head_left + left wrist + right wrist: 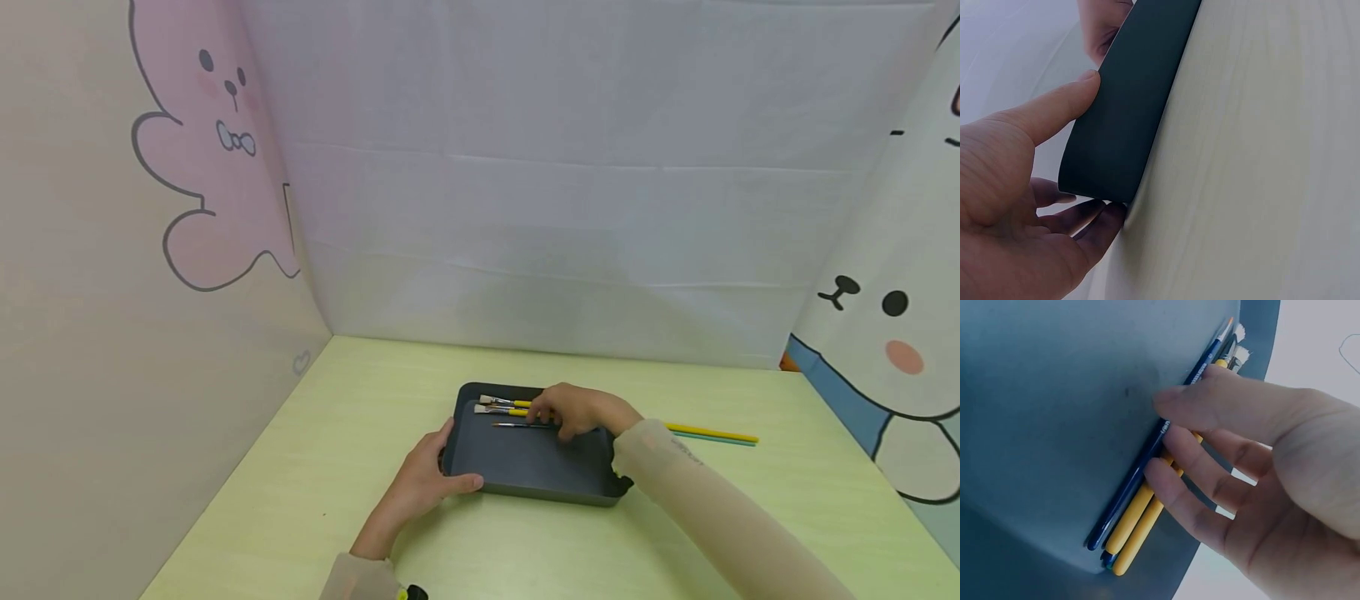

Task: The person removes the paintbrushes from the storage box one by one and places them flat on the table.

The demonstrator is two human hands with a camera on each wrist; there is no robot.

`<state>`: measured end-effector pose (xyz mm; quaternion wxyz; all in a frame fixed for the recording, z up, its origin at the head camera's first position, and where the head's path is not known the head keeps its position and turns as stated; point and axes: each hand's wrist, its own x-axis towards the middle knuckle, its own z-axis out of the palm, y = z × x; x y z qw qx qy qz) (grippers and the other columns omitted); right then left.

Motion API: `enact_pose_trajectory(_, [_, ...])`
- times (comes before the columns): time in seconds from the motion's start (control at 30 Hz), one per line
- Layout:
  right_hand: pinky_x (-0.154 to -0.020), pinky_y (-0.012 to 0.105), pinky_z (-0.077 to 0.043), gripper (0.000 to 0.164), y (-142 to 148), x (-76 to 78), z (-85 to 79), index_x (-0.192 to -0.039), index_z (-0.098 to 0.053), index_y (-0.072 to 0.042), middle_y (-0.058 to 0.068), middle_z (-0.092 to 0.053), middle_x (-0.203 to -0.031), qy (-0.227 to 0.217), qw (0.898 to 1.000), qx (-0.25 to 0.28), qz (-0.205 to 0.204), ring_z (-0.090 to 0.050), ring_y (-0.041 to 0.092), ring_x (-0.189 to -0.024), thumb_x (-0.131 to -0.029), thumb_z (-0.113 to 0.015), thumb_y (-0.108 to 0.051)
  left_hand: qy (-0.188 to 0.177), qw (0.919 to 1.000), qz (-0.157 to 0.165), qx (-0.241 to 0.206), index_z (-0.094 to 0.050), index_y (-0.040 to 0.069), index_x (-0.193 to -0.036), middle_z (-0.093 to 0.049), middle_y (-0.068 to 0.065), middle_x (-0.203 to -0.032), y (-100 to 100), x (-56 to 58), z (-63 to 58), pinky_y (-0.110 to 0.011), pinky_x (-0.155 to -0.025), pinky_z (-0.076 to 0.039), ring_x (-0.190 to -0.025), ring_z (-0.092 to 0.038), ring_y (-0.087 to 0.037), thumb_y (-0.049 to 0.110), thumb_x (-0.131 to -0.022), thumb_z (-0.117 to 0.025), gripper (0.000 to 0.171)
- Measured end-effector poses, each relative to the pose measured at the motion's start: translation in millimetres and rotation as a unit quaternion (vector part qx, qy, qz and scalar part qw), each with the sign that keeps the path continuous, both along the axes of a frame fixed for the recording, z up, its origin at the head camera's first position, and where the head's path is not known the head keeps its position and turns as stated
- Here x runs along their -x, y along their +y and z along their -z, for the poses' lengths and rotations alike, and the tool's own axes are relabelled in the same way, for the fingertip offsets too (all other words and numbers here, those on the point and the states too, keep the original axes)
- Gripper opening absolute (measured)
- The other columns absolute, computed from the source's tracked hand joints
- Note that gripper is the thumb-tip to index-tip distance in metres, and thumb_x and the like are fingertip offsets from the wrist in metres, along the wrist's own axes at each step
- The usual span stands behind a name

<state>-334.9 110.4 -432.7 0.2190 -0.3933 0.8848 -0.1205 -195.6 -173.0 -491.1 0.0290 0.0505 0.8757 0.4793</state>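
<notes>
A dark grey rectangular tray (525, 467) lies on the table. My left hand (416, 475) grips its near left corner, thumb (1088, 87) on the rim and fingers curled against the outer wall. Inside the tray, along its far side, are a dark blue paintbrush (1116, 506) and yellow-handled paintbrushes (1125, 528) with pale flat bristles. My right hand (573, 407) reaches over the tray and pinches the dark blue paintbrush mid-handle, its thumb on one side and fingers on the other. The yellow handles run beneath those fingers and are partly hidden by them.
Right of the tray, a long yellow stick (716, 434) and a thinner teal stick (720, 440) lie on the pale yellow table (315, 450), partly behind my right sleeve. A white cloth (555, 250) hangs along the back, with cartoon-printed panels at both sides.
</notes>
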Motion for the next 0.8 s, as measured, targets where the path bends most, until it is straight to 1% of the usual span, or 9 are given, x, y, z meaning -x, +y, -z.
enact_pose_trajectory(0.17, [-0.079,0.031,-0.053,0.055,-0.5,-0.5,3.3,-0.129,-0.072,-0.013,0.006,-0.066,-0.116,0.014,1.0,0.007,0.009,-0.057,0.013,-0.085,-0.085,-0.072,0.021,0.0,1.0,0.0,-0.001,-0.028,0.003,-0.168,-0.043,-0.028,-0.16,0.2,0.1,-0.2,-0.06,-0.112,-0.044,-0.14,-0.05,-0.042,0.035,-0.082,-0.095,0.114])
enact_pose_trajectory(0.33, [-0.078,0.033,-0.054,0.054,-2.2,-2.1,5.6,-0.125,-0.072,-0.014,0.005,-0.065,-0.112,0.029,0.999,0.007,0.009,-0.058,0.013,-0.084,-0.085,-0.071,0.023,-0.002,1.0,-0.001,0.0,-0.028,0.004,-0.168,-0.043,-0.028,-0.16,0.6,-0.2,-0.6,-0.06,-0.112,-0.044,-0.14,-0.05,-0.042,0.035,-0.082,-0.095,0.114])
enact_pose_trajectory(0.57, [-0.08,0.037,-0.054,0.056,-4.8,-5.1,5.6,-0.12,-0.072,-0.017,0.004,-0.065,-0.106,0.017,0.999,0.0,0.035,-0.058,0.015,-0.086,-0.086,-0.067,0.027,-0.004,1.0,-0.004,0.001,-0.029,0.003,-0.168,-0.043,-0.027,-0.16,1.2,-1.1,-1.4,-0.06,-0.112,-0.043,-0.141,-0.049,-0.042,0.034,-0.082,-0.095,0.113])
enact_pose_trajectory(0.8, [-0.083,0.039,-0.054,0.057,-5.7,-4.4,7.0,-0.113,-0.072,-0.019,0.003,-0.064,-0.102,0.021,0.999,0.003,0.044,-0.057,0.016,-0.091,-0.084,-0.063,0.03,-0.002,1.0,-0.003,-0.004,-0.029,0.003,-0.168,-0.043,-0.027,-0.16,0.8,-1.1,-1.3,-0.06,-0.113,-0.043,-0.141,-0.049,-0.042,0.033,-0.082,-0.095,0.113])
